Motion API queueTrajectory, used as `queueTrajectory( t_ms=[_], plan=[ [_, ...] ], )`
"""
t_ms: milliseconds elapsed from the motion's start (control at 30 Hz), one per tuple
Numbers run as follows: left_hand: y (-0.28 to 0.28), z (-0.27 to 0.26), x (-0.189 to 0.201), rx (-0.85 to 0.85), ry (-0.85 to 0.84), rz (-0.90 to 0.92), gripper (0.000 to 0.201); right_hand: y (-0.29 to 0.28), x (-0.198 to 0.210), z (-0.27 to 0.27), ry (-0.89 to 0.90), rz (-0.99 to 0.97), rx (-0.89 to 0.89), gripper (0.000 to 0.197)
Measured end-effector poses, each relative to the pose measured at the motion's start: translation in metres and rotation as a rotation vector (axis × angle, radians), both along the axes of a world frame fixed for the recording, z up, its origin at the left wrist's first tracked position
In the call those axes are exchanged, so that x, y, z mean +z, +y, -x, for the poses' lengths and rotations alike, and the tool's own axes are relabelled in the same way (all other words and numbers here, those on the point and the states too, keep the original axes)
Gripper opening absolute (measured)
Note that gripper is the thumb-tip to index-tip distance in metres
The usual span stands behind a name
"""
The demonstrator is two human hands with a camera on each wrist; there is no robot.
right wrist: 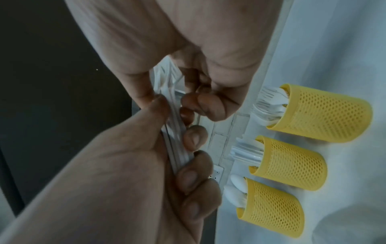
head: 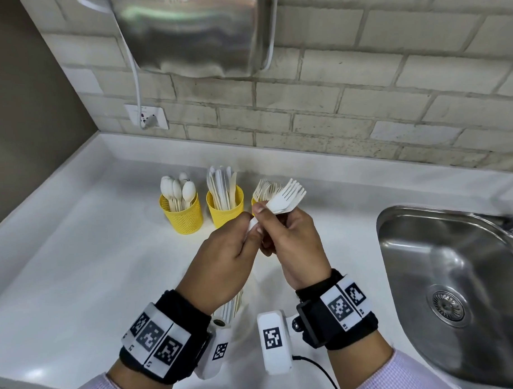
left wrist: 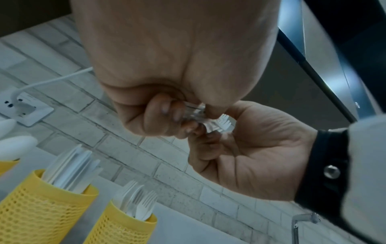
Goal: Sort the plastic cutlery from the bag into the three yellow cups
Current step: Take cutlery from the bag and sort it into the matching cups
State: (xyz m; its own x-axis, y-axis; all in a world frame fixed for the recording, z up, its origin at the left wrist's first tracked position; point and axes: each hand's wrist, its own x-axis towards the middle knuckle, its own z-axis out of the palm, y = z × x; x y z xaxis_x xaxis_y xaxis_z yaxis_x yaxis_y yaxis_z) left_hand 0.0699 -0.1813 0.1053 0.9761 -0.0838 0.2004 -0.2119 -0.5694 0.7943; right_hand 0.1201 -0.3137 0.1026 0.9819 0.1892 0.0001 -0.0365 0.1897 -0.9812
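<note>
Both hands hold one bundle of white plastic forks [head: 287,197] above the counter, tines pointing up and to the right. My left hand [head: 236,241] grips the handle ends [right wrist: 177,132], and my right hand [head: 291,234] pinches the bundle just below the tines [left wrist: 221,122]. Three yellow mesh cups stand in a row behind: the spoon cup [head: 182,215], the knife cup [head: 225,208], and the fork cup [right wrist: 319,113], which is mostly hidden behind my hands in the head view. The clear bag [head: 234,307] with more cutlery lies under my left wrist.
A steel sink [head: 456,289] is sunk into the white counter [head: 91,258] on the right. A brick wall [head: 334,119] runs behind the cups, with a socket [head: 146,116] and a white cable. A metal appliance [head: 191,30] hangs above.
</note>
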Motion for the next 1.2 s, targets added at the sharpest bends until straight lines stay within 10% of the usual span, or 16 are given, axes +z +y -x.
queueTrajectory(
  t_ms=[367, 633, 900, 1200],
  plan=[
    [0.007, -0.004, -0.010, 0.023, -0.082, -0.154, 0.016, 0.010, -0.006, 0.001, 0.014, 0.076, -0.033, 0.039],
    [0.017, 0.000, -0.008, 0.095, 0.098, -0.066, 0.050, -0.015, -0.010, -0.021, 0.035, 0.010, -0.153, 0.022],
    [0.038, -0.021, -0.042, 0.293, 0.144, 0.076, 0.020, -0.043, -0.022, -0.070, 0.142, -0.057, -0.320, 0.019],
    [0.071, -0.094, -0.089, 0.264, 0.040, -0.355, 0.043, -0.019, -0.061, -0.116, 0.054, 0.342, -0.375, 0.021]
  ],
)
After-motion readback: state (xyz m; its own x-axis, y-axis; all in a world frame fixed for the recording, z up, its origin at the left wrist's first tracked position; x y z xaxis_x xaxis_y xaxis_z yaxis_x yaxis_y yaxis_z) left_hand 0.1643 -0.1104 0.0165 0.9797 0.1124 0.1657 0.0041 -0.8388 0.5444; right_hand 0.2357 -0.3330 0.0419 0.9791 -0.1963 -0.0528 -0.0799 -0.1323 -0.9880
